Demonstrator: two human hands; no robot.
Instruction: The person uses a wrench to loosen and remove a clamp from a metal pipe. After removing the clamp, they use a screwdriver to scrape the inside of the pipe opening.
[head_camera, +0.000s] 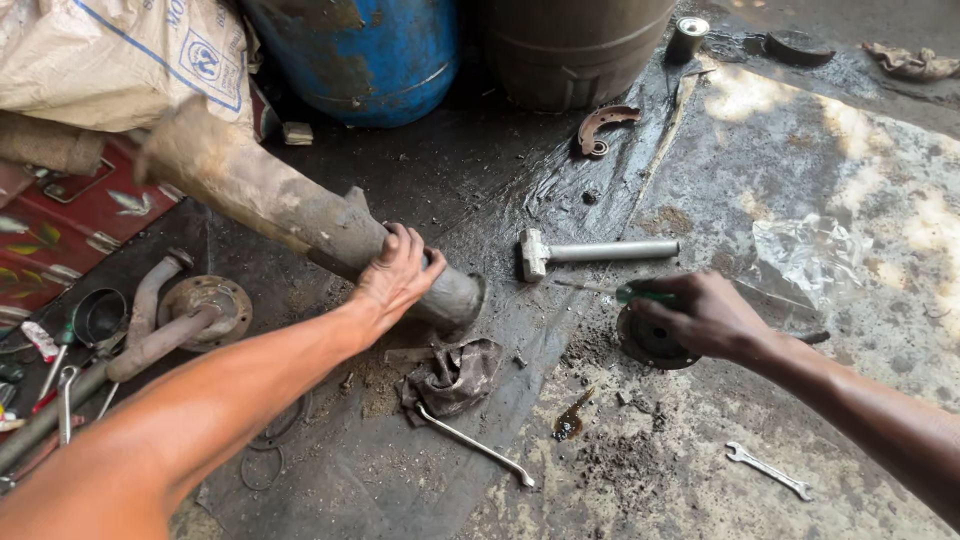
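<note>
Left hand (395, 275) grips pipe (300, 215) near its end.

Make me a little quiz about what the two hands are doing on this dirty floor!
1. True or false: the left hand rests on the big rusty pipe.
2. What does the right hand hold? A) a green-handled screwdriver B) a paintbrush C) a banana
3. Fill the gap: the hammer lying between the hands is all ____ in colour.

Key
1. True. The fingers curl over the pipe near its open end.
2. A. The hand also rests on a round metal disc.
3. Grey; it lies flat on the floor, touched by neither hand.
</note>
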